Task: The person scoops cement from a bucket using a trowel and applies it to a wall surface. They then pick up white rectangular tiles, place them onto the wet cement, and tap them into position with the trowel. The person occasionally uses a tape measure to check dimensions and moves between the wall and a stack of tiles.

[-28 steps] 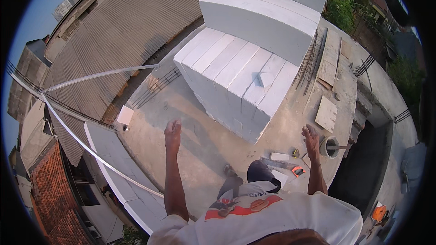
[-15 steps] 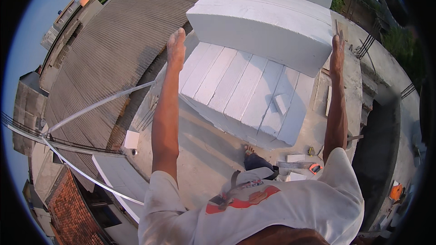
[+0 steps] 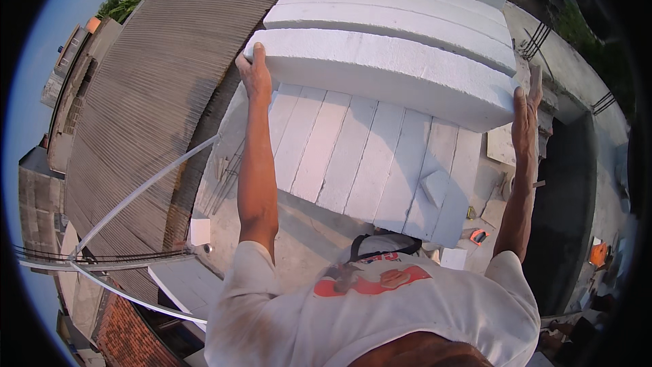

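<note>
Person grips the front white block [image 3: 380, 78] at both ends: left hand [image 3: 255, 71] clamps the left end, right hand [image 3: 524, 117] the right end. Long axis runs left-right across the body, atop the upper stack [image 3: 407, 10]. Lower row of blocks [image 3: 353, 156] lies just below; a small block scrap [image 3: 435, 187] rests there. Corrugated roof [image 3: 156, 81] left.

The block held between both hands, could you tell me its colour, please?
White, seen best in the head view: the block.

Three long white blocks [image 3: 387, 68] stacked above, seven white blocks [image 3: 353, 156] in the lower layer.
</note>
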Motion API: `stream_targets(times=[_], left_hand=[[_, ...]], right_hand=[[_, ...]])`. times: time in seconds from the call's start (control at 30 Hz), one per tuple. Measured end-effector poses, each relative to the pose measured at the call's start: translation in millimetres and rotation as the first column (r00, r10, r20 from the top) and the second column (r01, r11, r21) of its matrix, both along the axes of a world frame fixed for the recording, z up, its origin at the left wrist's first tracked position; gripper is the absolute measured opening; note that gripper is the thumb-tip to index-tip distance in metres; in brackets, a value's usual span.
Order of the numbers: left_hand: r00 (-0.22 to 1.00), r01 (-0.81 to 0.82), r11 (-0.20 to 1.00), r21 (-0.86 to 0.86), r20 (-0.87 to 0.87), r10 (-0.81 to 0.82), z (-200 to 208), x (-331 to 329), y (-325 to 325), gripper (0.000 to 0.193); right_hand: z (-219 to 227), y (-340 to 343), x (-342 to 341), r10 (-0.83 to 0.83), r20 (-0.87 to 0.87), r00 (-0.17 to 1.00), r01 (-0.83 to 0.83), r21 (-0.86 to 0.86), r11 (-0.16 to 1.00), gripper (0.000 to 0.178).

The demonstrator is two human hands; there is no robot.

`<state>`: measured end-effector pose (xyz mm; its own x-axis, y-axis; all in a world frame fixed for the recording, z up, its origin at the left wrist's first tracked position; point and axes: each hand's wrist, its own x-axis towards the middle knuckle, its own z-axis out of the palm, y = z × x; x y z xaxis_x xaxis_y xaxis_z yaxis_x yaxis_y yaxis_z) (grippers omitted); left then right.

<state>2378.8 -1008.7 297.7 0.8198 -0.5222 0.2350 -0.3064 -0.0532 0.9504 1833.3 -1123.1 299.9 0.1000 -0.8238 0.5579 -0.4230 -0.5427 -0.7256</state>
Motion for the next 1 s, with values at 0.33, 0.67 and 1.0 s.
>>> stream_targets(times=[0.33,0.67,1.0], left_hand=[[0.732,0.146,0.977,0.156,0.647,-0.213,22.0,9.6,78.5,0.125],[-0.130,0.427,0.729,0.534,0.835,-0.535,27.3,33.6,57.9,0.084],[-0.589,0.617,0.280,0.735,0.668,-0.455,183.2,-80.1,33.7,0.058]], right_hand=[[92.4,68.9,121.4,0.291,-0.829,0.478,-0.224,0.205,0.953,0.149],[53.4,113.4,107.7,0.197,-0.921,0.337,-0.285,0.099,0.953,0.084],[167.1,322.4,29.9,0.262,-0.808,0.528,0.172,0.404,0.899,0.075]])
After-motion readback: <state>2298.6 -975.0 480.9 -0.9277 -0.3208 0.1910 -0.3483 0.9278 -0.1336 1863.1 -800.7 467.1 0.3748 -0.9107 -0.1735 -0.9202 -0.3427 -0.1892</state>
